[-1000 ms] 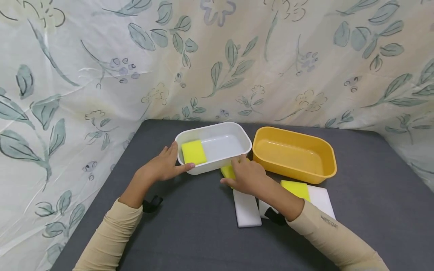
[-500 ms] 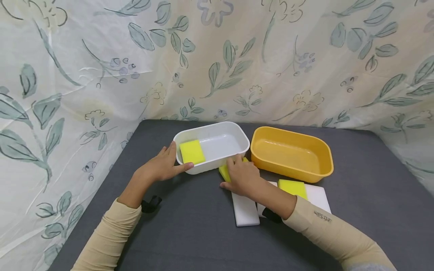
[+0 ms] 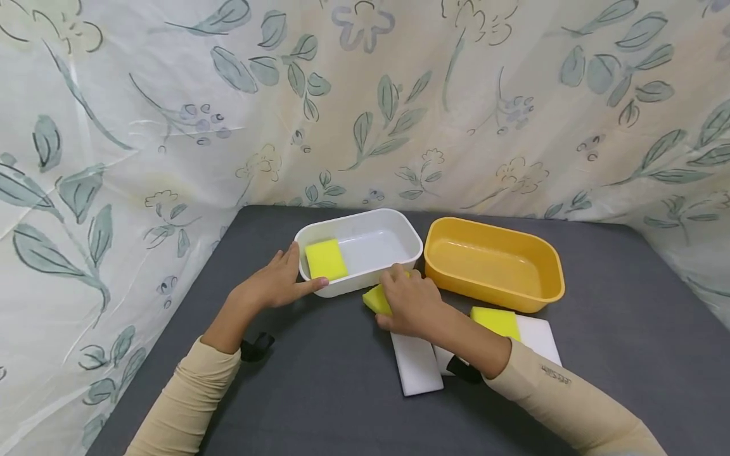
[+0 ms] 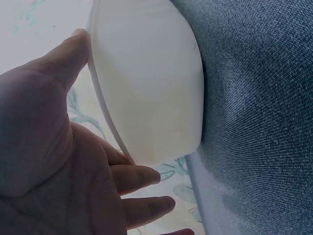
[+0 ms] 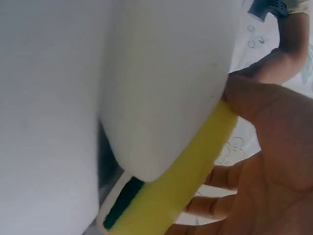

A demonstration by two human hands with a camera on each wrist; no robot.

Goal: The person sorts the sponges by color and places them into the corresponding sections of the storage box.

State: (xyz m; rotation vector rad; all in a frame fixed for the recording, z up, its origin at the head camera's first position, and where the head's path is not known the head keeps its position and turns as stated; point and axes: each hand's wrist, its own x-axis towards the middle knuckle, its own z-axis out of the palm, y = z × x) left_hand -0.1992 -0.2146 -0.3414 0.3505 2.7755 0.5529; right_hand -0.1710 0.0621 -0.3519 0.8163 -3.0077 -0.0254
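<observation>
My left hand (image 3: 274,280) rests against the left end of a white plastic tub (image 3: 379,244), fingers spread, thumb on the front rim. In the left wrist view those fingers (image 4: 142,178) look nearly straight beside the tub's wall (image 4: 151,83). A yellow sponge (image 3: 326,258) lies inside the tub. My right hand (image 3: 412,303) grips another yellow sponge (image 3: 376,300) just in front of the tub. The right wrist view shows this sponge (image 5: 181,176) between thumb and fingers, near a dark green strip. A white foam block (image 3: 417,367) sticks out below the right hand.
An orange-yellow tub (image 3: 493,263) stands right of the white one, with nothing visible inside. Before it lie a yellow sponge (image 3: 495,321) and a white block (image 3: 538,337); another white block (image 3: 443,361) is partly hidden by the right forearm. A floral cloth (image 3: 365,107) hangs behind the dark table.
The yellow sponge in my right hand has shifted slightly toward me and left, away from the white tub's front wall. The white block below swings slightly toward me. My left hand stays put.
</observation>
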